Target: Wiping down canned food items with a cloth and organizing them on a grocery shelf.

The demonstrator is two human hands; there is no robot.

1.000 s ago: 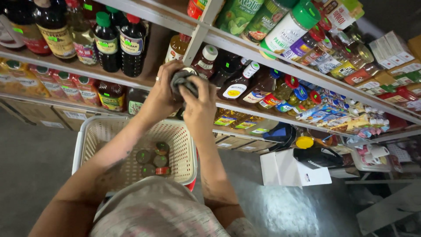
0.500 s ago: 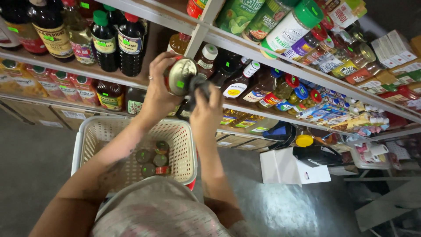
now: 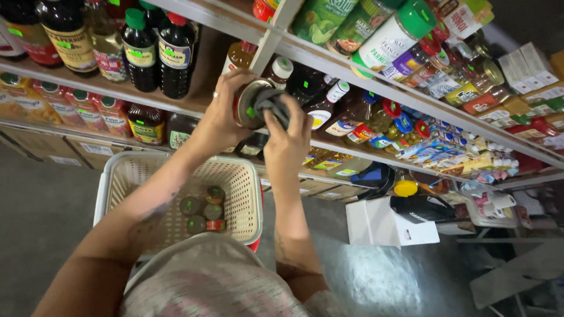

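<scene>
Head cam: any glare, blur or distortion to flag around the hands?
Head view: strong wide-angle bend, the shelf rails curve; glare patch on the floor at lower right; the can in the left hand and the dark cloth under the right hand read sharp; the shirt at the bottom edge is soft.

A grocery shop aisle is showing here. Long metal shelves [image 3: 352, 64] are carrying rows of dark sauce bottles [image 3: 158, 50], jars and packets with small price stickers, while a cream plastic shopping basket [image 3: 247, 199] holding a few small jars [image 3: 202, 214] is sitting below.
</scene>
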